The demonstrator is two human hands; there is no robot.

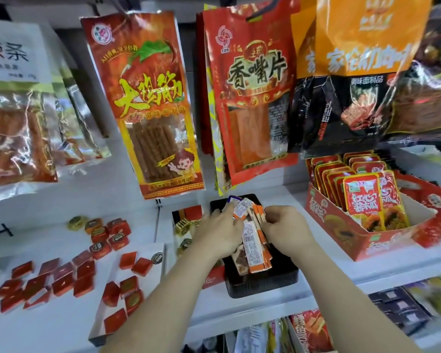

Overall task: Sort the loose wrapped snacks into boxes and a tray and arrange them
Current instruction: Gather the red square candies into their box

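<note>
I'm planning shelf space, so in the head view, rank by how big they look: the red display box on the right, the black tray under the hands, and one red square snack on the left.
1. Red display box
2. Black tray, partly hidden by both hands, so its margin below the box is unsure
3. Red square snack, clearly smallest

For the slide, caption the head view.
Both hands, left and right, straighten orange-wrapped snacks in a black tray.

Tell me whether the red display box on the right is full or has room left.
Room left. The red display box holds upright red packets along its left and back, while bare white floor shows at its right.
</note>
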